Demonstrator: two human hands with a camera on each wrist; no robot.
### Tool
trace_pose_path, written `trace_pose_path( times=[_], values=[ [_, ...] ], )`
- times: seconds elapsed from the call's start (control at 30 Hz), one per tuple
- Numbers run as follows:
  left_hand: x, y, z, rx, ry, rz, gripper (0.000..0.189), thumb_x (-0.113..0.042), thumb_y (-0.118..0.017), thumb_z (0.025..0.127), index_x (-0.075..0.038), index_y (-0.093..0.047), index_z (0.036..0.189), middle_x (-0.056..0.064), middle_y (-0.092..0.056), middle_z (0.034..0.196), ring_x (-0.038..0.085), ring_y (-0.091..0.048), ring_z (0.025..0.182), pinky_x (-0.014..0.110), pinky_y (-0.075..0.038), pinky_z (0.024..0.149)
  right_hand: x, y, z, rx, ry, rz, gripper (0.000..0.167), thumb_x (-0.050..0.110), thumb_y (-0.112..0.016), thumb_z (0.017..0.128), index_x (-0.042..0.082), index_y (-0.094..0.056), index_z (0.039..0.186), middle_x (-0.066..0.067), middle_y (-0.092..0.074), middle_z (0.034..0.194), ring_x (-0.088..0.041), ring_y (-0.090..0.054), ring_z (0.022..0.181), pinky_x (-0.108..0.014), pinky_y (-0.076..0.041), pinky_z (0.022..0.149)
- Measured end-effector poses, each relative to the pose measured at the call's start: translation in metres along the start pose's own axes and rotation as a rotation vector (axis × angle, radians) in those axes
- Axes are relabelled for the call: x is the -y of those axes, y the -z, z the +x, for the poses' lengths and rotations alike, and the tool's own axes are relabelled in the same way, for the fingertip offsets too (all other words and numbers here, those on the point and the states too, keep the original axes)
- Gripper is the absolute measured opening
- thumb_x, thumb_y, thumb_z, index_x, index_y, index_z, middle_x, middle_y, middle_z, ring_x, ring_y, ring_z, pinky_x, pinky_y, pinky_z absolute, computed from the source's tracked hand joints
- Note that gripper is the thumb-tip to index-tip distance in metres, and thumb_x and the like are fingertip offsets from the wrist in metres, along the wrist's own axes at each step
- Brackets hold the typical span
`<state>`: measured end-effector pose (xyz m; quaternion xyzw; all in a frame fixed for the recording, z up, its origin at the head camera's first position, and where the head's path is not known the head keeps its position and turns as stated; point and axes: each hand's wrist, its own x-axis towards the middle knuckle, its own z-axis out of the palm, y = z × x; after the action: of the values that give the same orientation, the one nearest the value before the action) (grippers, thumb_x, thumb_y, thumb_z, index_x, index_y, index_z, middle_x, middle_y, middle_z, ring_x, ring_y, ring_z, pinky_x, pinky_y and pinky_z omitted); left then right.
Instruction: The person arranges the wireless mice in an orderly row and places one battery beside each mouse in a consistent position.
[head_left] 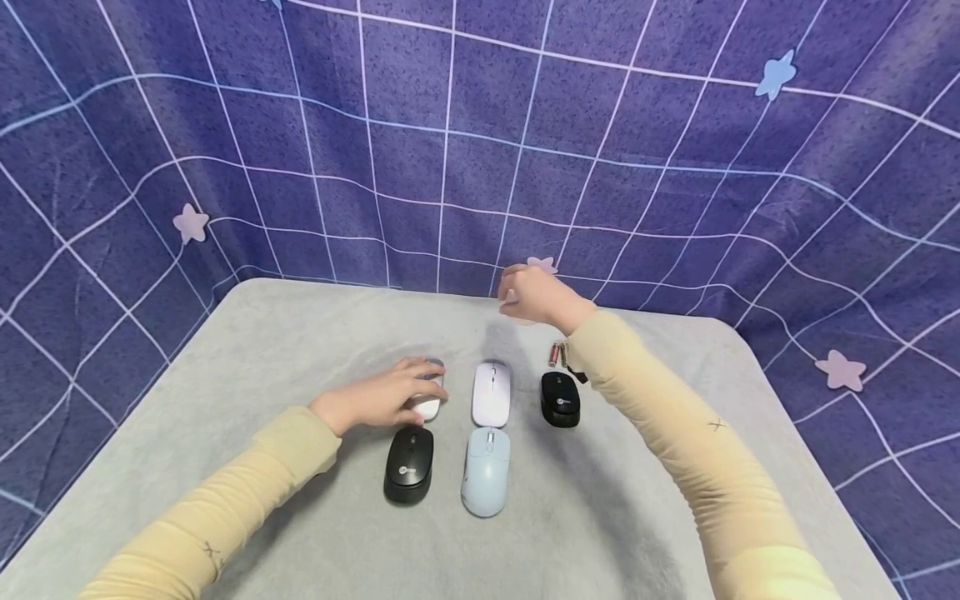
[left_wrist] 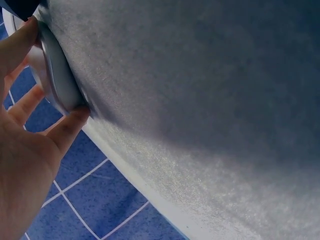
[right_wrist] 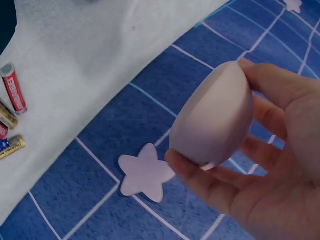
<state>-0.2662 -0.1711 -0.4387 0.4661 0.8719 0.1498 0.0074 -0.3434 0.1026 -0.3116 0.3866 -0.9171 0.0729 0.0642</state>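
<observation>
White mouse (head_left: 428, 409) on the grey table (head_left: 315, 321), just beyond a black mouse (head_left: 409, 465); my left hand (head_left: 386, 395) grips it by its edges, fingers spread around it. My right hand (head_left: 536, 293), raised near the table's far edge, holds a pale rounded object (right_wrist: 215, 117) between thumb and fingers; I cannot tell what it is. A lilac mouse (head_left: 492, 395) and, nearer me, a light blue mouse (head_left: 486, 475) lie mid-table, with a second black mouse (head_left: 560, 402) and batteries (head_left: 553, 355) to their right.
</observation>
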Motion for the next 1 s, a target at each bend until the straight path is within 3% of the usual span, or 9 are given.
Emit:
trace_pose_path(
  times=[0.17, 0.27, 0.5, 0.7, 1.0],
  values=[
    [-0.001, -0.001, 0.0, 0.012, 0.022, -0.009, 0.047, -0.021, -0.076, 0.076, -0.015, -0.062, 0.12, 0.019, -0.044, 0.14, 0.047, -0.033, 0.131, 0.059, -0.028, 0.108, 0.002, 0.011, -0.015, -0.043, -0.044, -0.024, 0.015, 0.014, -0.072, 0.079, 0.002, -0.071, 0.089, -0.02, -0.063, 0.116, -0.036, -0.055, 0.116, -0.045, -0.037, 0.108],
    [-0.001, -0.002, -0.001, 0.018, 0.029, -0.011, 0.046, -0.022, -0.076, 0.077, -0.015, -0.062, 0.12, 0.019, -0.044, 0.14, 0.046, -0.032, 0.132, 0.058, -0.027, 0.109, 0.003, 0.014, -0.024, -0.051, -0.072, -0.034, 0.016, 0.015, -0.072, 0.08, 0.003, -0.07, 0.089, -0.022, -0.062, 0.12, -0.039, -0.053, 0.119, -0.048, -0.04, 0.105],
    [-0.001, 0.0, 0.0, 0.008, 0.021, -0.015, 0.047, -0.02, -0.076, 0.076, -0.013, -0.062, 0.12, 0.021, -0.044, 0.14, 0.047, -0.033, 0.131, 0.06, -0.027, 0.108, 0.006, 0.018, -0.047, -0.119, -0.107, -0.027, 0.016, 0.016, -0.072, 0.079, 0.003, -0.071, 0.089, -0.022, -0.064, 0.114, -0.037, -0.059, 0.11, -0.057, -0.042, 0.097],
    [-0.001, 0.0, 0.0, 0.02, 0.033, -0.007, 0.046, -0.022, -0.076, 0.076, -0.015, -0.062, 0.12, 0.019, -0.044, 0.141, 0.045, -0.032, 0.132, 0.058, -0.027, 0.11, 0.011, 0.019, -0.07, -0.163, -0.138, -0.028, 0.017, 0.016, -0.073, 0.078, 0.004, -0.071, 0.09, -0.025, -0.06, 0.121, -0.037, -0.052, 0.119, -0.057, -0.038, 0.099],
    [-0.001, 0.0, 0.0, 0.021, 0.042, -0.013, 0.046, -0.024, -0.075, 0.076, -0.015, -0.062, 0.12, 0.02, -0.043, 0.141, 0.047, -0.031, 0.132, 0.058, -0.025, 0.11, 0.029, 0.02, -0.107, -0.25, -0.116, -0.029, 0.017, 0.015, -0.077, 0.074, 0.005, -0.071, 0.086, -0.027, -0.058, 0.12, -0.039, -0.054, 0.113, -0.051, -0.04, 0.092]
  ],
)
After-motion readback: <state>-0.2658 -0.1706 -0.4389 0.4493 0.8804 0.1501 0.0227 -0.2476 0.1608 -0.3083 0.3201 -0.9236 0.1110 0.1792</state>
